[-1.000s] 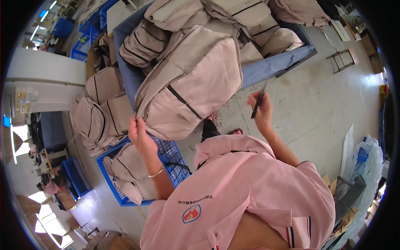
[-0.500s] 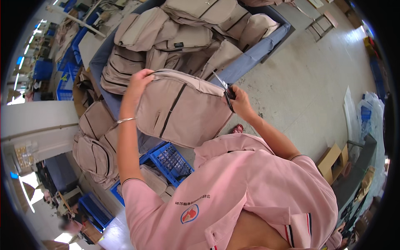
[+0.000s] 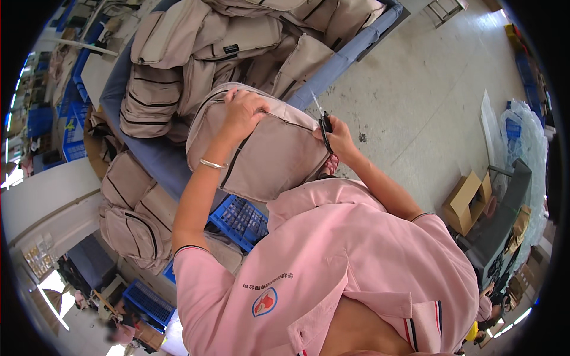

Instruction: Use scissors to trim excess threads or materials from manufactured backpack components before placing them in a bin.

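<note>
A beige backpack with black zipper lines lies in front of me, its near edge against my pink shirt. On its upper edge rests my left hand, fingers bent and pinching the fabric near a seam. Black-handled scissors are in my right hand, blades pointing up and away past the backpack's right corner. The right hand's fingers also touch that corner. The backpack's underside is hidden.
Beyond the backpack, a large bin with a blue-grey cloth rim is heaped with similar bags. More bags are piled at left, beside a blue plastic crate. An open cardboard box stands at right.
My left hand has moved from the backpack's upper left corner rightward along its top edge. The backpack has tilted slightly and shifted left. My right hand still holds the scissors.
</note>
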{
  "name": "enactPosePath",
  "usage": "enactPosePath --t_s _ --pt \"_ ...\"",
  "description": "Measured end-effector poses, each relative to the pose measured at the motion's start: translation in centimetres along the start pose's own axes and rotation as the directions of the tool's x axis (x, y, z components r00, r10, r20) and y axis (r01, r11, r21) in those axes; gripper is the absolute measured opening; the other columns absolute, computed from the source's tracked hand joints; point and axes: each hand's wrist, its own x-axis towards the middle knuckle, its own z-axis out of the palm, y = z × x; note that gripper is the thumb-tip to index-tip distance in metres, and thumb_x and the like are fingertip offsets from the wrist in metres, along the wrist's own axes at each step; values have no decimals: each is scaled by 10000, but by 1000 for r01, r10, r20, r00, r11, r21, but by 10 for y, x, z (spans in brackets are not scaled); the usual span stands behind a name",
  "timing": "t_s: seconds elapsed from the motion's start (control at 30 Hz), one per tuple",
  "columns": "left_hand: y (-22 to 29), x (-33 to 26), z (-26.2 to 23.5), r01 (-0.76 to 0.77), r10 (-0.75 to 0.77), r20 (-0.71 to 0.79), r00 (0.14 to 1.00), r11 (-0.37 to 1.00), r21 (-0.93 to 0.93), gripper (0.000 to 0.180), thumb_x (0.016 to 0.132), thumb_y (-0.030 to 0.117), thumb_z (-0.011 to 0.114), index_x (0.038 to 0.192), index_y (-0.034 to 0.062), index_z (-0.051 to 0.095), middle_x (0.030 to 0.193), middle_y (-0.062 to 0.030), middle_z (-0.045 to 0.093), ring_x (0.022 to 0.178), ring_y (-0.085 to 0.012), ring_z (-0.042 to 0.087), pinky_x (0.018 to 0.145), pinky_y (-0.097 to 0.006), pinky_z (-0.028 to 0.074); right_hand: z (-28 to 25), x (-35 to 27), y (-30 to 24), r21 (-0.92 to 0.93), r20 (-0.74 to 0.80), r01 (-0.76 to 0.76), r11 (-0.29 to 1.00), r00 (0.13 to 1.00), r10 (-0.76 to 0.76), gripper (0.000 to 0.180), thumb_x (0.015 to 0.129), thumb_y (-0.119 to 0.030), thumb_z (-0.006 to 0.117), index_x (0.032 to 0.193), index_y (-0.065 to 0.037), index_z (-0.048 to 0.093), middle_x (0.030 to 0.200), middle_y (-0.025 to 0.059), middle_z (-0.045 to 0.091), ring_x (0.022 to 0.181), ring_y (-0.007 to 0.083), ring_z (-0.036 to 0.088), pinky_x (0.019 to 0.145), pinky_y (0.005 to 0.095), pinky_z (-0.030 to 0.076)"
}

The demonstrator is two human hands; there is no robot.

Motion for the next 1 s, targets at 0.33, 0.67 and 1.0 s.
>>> enactPosePath --t_s 0.33,0.67,1.0 --pt "-41 13 -7 137 -117 89 989 954 -267 86 800 184 723 833 135 661 823 17 613 904 -157 601 1058 -385 256 -20 -6 -35 -743 323 439 505 896 -303 554 832 -473 703 1048 16 556 1013 184 585 989 370 610 788 463 513" --pt "-48 13 -2 135 -108 99 989 933 -333 111 808 227 715 841 131 669 823 14 613 876 -150 592 1009 -354 298 -8 7 -62 -795 380 500 344 852 -361 566 824 -509 697 980 21 575 929 180 597 919 351 628 773 443 527" --pt "-54 16 2 207 -167 131 977 884 -418 111 787 216 722 821 117 686 815 7 645 858 -160 605 971 -331 341 -5 6 -45 -801 372 435 412 900 -227 601 861 -564 649 947 23 553 856 204 648 761 393 666 685 475 539"
